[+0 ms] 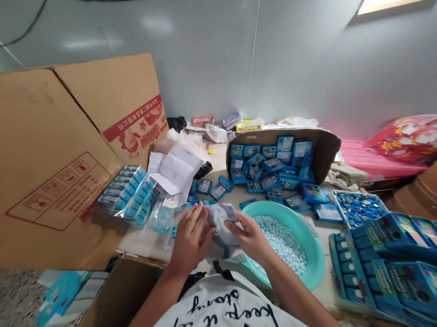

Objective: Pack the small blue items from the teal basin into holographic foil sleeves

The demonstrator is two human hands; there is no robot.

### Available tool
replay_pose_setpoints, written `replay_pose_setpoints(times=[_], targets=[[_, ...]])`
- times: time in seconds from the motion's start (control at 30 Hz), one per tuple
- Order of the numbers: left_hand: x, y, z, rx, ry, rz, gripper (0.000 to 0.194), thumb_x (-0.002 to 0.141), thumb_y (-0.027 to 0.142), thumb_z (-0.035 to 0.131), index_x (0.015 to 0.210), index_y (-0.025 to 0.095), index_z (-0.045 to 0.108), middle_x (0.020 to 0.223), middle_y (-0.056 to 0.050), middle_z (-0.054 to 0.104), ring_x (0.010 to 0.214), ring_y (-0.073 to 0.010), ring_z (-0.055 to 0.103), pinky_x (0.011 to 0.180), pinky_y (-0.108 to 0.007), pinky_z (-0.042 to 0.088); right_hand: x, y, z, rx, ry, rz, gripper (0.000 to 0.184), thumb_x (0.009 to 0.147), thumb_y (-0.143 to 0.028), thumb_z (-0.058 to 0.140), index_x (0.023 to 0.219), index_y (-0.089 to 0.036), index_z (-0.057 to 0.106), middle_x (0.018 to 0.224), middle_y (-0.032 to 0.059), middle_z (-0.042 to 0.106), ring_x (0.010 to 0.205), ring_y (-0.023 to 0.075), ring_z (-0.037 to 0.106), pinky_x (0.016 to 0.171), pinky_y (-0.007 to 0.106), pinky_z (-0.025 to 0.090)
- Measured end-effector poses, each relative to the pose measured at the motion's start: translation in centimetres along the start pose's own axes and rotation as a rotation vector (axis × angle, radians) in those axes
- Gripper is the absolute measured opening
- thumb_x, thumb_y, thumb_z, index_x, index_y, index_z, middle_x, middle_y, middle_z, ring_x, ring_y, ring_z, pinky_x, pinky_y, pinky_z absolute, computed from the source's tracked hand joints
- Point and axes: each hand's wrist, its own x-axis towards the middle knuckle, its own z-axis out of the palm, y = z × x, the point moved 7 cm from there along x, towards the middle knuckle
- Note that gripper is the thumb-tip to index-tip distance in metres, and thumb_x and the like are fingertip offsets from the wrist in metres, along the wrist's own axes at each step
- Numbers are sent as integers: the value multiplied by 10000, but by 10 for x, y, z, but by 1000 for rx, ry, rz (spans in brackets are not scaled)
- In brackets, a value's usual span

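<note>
A grey, slightly shiny folded sheet (220, 227), perhaps an unfolded carton, is held in front of my body. My left hand (190, 238) grips its left edge, fingers together over the top. On the opposite edge, my right hand (250, 234) pinches it with the thumb on top. Just right of the sheet is a turquoise basin (317, 268) full of small pale wrapped pieces (282, 239); my right forearm crosses over its near side. Clear plastic wrapping (163, 219) lies left of my left hand. Behind the sheet are several small blue boxes (219, 190).
A large cardboard box (71, 154) stands at left beside a wrapped stack of blue boxes (130, 192). A tipped carton (328, 150) spills blue boxes at the back. At right are blue display trays (389, 277) and a tray of blue rings (360, 209).
</note>
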Motion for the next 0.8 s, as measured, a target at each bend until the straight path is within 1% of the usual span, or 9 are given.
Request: replay_pose_setpoints(times=[0.1, 0.2, 0.27, 0.33, 0.43, 0.57, 0.7, 0.73, 0.8], targets=[[-6, 6, 2, -34, -7, 12, 526, 887, 254, 635, 1393, 190, 506, 1453, -144, 516, 1403, -311, 410, 1127, -505, 392, 2, 5, -4, 93, 55, 30, 296, 882, -428, 644, 1069, -204, 695, 965, 60, 725, 883, 231, 646, 785, 323, 508], [-15, 5, 10, -208, -22, -35, 288, 876, 248, 650, 1163, 234, 658, 1262, -88, 669, 1281, -277, 550, 1113, -488, 413, 11, 29, -28, 195, 262, 80, 319, 810, -445, 700, 1003, -192, 688, 843, 41, 705, 735, 195, 623, 644, 277, 491], [-24, -12, 20, -413, 7, -255, 106, 876, 264, 648, 970, 230, 682, 1071, -64, 733, 1093, -238, 664, 1009, -426, 504, 20, 56, -55, 194, 470, 143, 354, 752, -454, 714, 981, -187, 676, 803, 30, 691, 681, 184, 612, 616, 276, 493], [-39, -38, 35, -589, 56, -578, 114, 859, 324, 661, 861, 211, 646, 911, -53, 736, 908, -209, 707, 850, -351, 563, 26, 88, -88, 132, 707, 238, 417, 704, -462, 687, 1004, -175, 658, 807, 38, 687, 661, 192, 620, 619, 299, 517], [-57, -69, 52, -683, 68, -854, 220, 811, 399, 690, 838, 193, 618, 823, -43, 713, 820, -193, 699, 776, -305, 551, 29, 126, -133, 10, 925, 350, 482, 705, -424, 609, 1087, -130, 612, 916, 101, 690, 772, 249, 656, 700, 365, 552], [-58, -91, 62, -703, -17, -882, 271, 782, 432, 708, 847, 176, 647, 800, -45, 711, 759, -180, 678, 728, -284, 533, 12, 145, -174, -208, 1101, 463, 655, 697, -294, 582, 1300, -57, 485, 1241, 234, 592, 1151, 382, 565, 972, 521, 463], [-60, -105, 72, -685, -83, -929, 307, 816, 471, 661, 833, 165, 680, 788, -59, 721, 750, -193, 675, 710, -293, 526, -1, 124, -167, -534, 1136, 348, 866, 763, -268, 598, 1510, -56, 214, 1582, 249, 188, 1471, 389, 149, 1187, 578, 100], [-60, -108, 76, -672, -96, -940, 312, 824, 475, 651, 833, 165, 690, 803, -64, 726, 772, -200, 677, 731, -301, 525, 5, 114, -153, -621, 1053, 246, 823, 805, -291, 585, 1515, -78, 225, 1585, 231, 198, 1479, 371, 137, 1193, 573, 81], [-58, -114, 85, -649, -129, -953, 311, 821, 475, 651, 838, 169, 709, 851, -71, 738, 823, -212, 679, 776, -315, 519, 22, 102, -109, -676, 747, 31, 666, 896, -340, 519, 1491, -133, 306, 1514, 203, 361, 1442, 329, 274, 1182, 550, 189]])
